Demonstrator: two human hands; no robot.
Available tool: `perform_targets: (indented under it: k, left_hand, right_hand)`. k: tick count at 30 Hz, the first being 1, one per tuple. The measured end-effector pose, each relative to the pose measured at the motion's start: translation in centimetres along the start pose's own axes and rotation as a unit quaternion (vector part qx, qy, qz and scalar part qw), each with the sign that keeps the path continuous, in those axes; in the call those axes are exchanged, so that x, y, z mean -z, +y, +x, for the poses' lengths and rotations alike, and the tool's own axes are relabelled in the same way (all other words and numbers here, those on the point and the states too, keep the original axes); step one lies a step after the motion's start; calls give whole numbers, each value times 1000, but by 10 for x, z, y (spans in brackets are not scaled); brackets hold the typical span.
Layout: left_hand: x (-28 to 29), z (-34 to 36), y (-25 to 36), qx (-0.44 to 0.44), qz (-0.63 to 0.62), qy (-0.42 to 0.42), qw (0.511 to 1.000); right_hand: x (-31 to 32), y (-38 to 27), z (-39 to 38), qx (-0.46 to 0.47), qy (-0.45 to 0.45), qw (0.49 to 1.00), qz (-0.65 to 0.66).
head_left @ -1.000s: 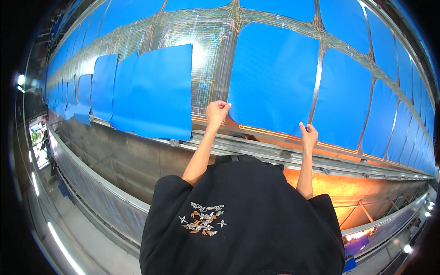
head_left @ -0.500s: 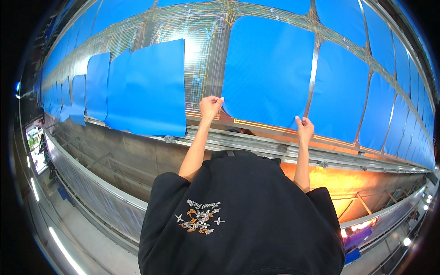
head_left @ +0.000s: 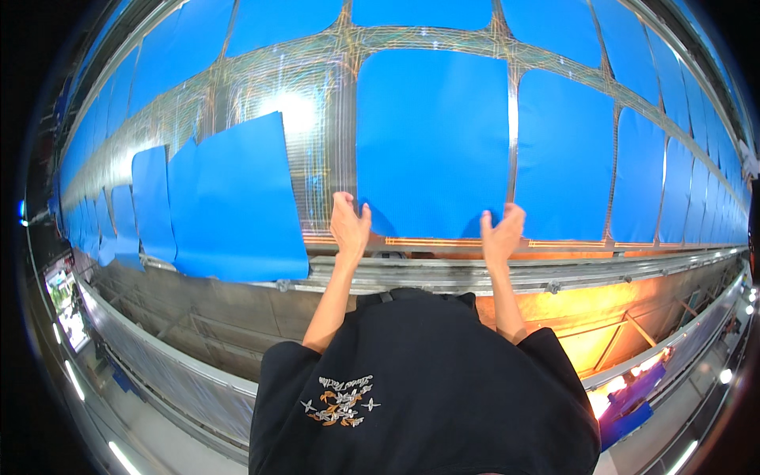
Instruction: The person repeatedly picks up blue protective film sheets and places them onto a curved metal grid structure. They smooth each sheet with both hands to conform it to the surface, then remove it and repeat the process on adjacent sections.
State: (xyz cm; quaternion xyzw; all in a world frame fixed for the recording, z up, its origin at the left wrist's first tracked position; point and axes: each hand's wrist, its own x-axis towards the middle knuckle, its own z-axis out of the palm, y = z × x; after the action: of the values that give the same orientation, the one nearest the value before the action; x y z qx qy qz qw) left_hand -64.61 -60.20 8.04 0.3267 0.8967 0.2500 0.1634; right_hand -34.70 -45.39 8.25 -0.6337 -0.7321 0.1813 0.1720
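Observation:
A blue sheet (head_left: 431,142) with rounded corners lies flat on the long marked table in front of me. Beside its near left corner is my left hand (head_left: 348,226), fingers apart and nothing in them. My right hand (head_left: 503,229), also open and empty, is over the near right corner; whether it touches the sheet I cannot tell. To the left, another blue sheet (head_left: 233,198) lies askew, its near edge drooping past the table's edge. Right of the middle sheet lies one more blue sheet (head_left: 564,158), a narrow shiny gap between them.
Several blue sheets run in rows along the table surface (head_left: 317,158), which is covered in coloured lines. A metal rail (head_left: 443,267) follows its near edge. Below on the right, an orange-lit panel (head_left: 570,309) shows; lower left runs a railing (head_left: 170,340).
Both hands have let go of the middle sheet's near corners, and their fingers have spread. In the view, the table and its sheets have shifted left and turned slightly.

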Motion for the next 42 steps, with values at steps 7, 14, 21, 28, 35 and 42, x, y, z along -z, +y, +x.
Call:
perform_targets:
  k: [7, 14, 21, 28, 35, 42]
  left_hand:
    - [-67, 34, 61, -322, 46, -115, 938]
    - [-95, 141, 89, -320, 102, -84, 938]
    - [-88, 217, 64, -196, 110, 45, 973]
    - [-92, 187, 81, -364, 87, -145, 916]
    - [-114, 240, 114, -485, 40, -190, 853]
    - [-135, 336, 134, -350, 114, 54, 928]
  right_hand:
    - [-55, -60, 27, 406, -252, 878, -32]
    - [-92, -76, 191, 473, -229, 849, -50]
    - [-136, -116, 332, 474, -101, 871, -82]
    - [-126, -106, 286, 399, -103, 909, -58]
    - [-104, -58, 275, 381, -155, 906, -95]
    - [-129, -67, 323, 280, -10, 951, -132]
